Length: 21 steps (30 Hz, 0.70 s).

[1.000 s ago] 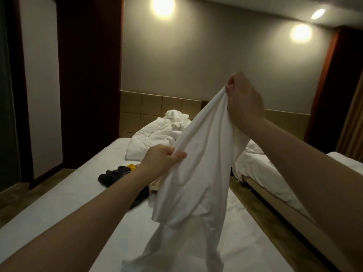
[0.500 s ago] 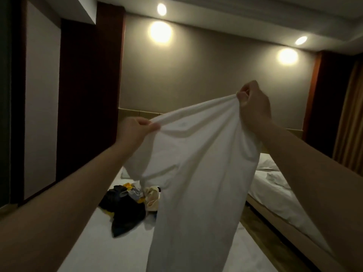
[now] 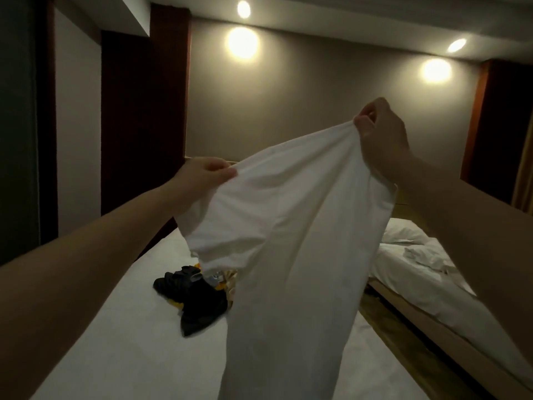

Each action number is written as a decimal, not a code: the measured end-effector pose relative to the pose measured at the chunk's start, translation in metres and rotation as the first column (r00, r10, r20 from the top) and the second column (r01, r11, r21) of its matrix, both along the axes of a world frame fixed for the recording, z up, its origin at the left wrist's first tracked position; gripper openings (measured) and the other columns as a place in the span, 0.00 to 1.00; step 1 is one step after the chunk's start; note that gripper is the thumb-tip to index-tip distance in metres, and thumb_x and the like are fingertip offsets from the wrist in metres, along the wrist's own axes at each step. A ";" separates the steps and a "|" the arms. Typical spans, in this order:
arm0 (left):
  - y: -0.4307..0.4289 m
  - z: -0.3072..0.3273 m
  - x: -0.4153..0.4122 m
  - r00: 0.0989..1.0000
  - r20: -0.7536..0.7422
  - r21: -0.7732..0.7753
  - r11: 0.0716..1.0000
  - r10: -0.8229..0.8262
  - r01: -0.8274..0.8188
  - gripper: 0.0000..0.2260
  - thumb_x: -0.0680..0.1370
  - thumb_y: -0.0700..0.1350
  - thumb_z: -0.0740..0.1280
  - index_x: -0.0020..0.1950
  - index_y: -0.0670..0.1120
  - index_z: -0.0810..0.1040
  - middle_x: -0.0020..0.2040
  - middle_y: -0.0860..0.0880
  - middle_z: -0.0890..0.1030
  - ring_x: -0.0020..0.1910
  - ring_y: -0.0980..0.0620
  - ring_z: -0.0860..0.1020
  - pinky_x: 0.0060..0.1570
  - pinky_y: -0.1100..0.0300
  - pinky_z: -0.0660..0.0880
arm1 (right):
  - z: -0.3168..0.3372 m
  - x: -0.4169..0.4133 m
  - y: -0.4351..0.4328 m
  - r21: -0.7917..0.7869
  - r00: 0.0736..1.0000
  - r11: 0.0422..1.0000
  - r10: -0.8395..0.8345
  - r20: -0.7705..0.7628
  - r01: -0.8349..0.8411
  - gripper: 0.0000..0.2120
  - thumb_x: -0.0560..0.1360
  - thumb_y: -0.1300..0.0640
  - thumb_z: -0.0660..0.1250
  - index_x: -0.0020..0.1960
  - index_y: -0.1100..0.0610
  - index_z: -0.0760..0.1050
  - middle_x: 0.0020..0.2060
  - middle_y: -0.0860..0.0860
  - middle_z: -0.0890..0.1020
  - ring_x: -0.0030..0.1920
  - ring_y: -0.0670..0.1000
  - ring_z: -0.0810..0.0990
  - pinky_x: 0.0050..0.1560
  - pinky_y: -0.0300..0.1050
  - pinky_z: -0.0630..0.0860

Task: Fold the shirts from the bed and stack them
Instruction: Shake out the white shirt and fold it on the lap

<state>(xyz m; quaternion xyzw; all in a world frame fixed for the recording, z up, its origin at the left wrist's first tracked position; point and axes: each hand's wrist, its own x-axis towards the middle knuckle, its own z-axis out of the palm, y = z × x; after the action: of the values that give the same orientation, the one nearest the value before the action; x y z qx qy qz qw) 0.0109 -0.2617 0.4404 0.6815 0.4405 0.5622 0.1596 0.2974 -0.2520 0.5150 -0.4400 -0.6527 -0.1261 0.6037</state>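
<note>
I am holding the white shirt (image 3: 288, 226) up over the bed (image 3: 115, 342), my left hand (image 3: 202, 174) pinching its top edge at 9 o'clock and my right hand (image 3: 383, 140) gripping it at 1 o'clock. It is hanging limp. I am judging it light and soft, best held by these 2 top corners.

one wide-angle camera rides on the person's head, looking forward and a little down along both outstretched bare arms (image 3: 101, 255). it faces the plain grey far wall (image 3: 317, 96) with its two round pools of lamplight (image 3: 242, 43), the long white-sheeted bed (image 3: 115, 342) running away below. the raised white cloth shirt (image 3: 288, 226) hangs close, filling mid-frame.
</note>
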 end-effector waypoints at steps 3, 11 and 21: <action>-0.003 -0.010 -0.010 0.987 -0.049 -0.207 0.968 -0.153 0.140 0.06 0.77 0.45 0.64 0.44 0.46 0.79 0.37 0.52 0.80 0.36 0.55 0.78 0.35 0.65 0.76 | -0.010 0.008 0.007 -0.063 1.000 0.998 0.013 0.017 -0.012 0.08 0.79 0.55 0.59 0.56 0.57 0.71 0.47 0.51 0.74 0.47 0.49 0.71 0.45 0.39 0.65; 0.047 -0.060 -0.028 0.933 -0.099 -0.548 0.801 -0.346 0.240 0.20 0.58 0.51 0.78 0.44 0.42 0.82 0.44 0.44 0.82 0.43 0.48 0.82 0.38 0.61 0.79 | -0.037 0.021 0.040 -0.685 0.926 0.675 0.378 0.004 -0.273 0.11 0.75 0.51 0.65 0.54 0.55 0.78 0.51 0.51 0.81 0.43 0.45 0.79 0.42 0.33 0.76; 0.233 -0.072 -0.019 0.879 -0.317 -0.160 0.893 0.357 -0.421 0.08 0.71 0.48 0.73 0.36 0.47 0.78 0.36 0.48 0.79 0.39 0.48 0.78 0.40 0.58 0.75 | -0.064 -0.019 0.224 -0.405 0.978 0.914 0.059 0.200 0.028 0.12 0.71 0.54 0.73 0.49 0.59 0.78 0.39 0.52 0.76 0.43 0.53 0.76 0.39 0.39 0.66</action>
<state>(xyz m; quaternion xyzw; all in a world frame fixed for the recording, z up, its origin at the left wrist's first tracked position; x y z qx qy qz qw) -0.0078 -0.0283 0.3687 0.6282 0.6475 0.4279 0.0546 0.2786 -0.0278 0.4506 -0.5347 -0.7277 -0.0286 0.4286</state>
